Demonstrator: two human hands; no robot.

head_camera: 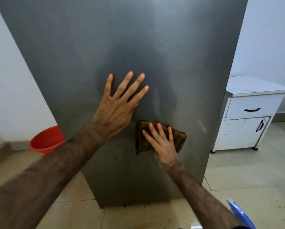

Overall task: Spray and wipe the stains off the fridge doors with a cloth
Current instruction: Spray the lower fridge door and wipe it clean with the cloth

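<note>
The grey fridge door fills the middle of the view. My left hand lies flat on it with fingers spread and straight. Just below and to the right, my right hand presses a folded brown cloth against the door with straight fingers. Dark speckled stains dot the door to the left of the cloth and below it. No spray bottle is in view.
A red bucket stands on the floor left of the fridge. A white cabinet with a drawer stands to the right. A blue object shows at the bottom right. Reddish-brown drips mark the tiled floor under the fridge.
</note>
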